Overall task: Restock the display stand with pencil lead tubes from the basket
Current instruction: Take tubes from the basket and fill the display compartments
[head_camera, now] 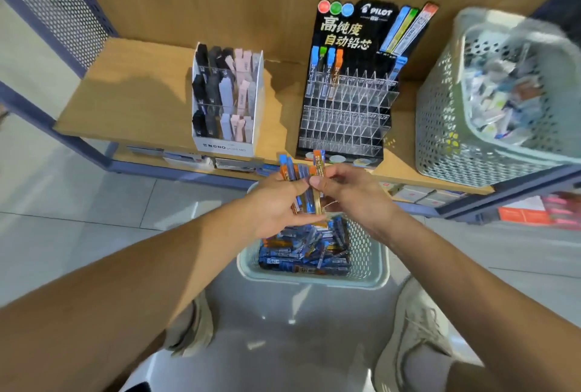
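Our left hand (276,203) gripping a fan of tubes (290,171), our right hand (349,193) pinching one orange-capped tube (319,161), both over our basket (314,280), the stand (345,108) with perhaps five top-row tubes (330,60)

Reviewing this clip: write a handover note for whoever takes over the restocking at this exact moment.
Left hand: grips a bundle of tubes, blue and orange caps.
Right hand: pinches one orange-capped tube at the bundle's edge.
Basket: on the floor under both hands, many tubes inside.
Display stand: on the shelf.
Done: four tubes in the back row's left slots, one blue tube at its right end.
Left: nearly all other slots are empty. Slot the held tubes, then the basket's.
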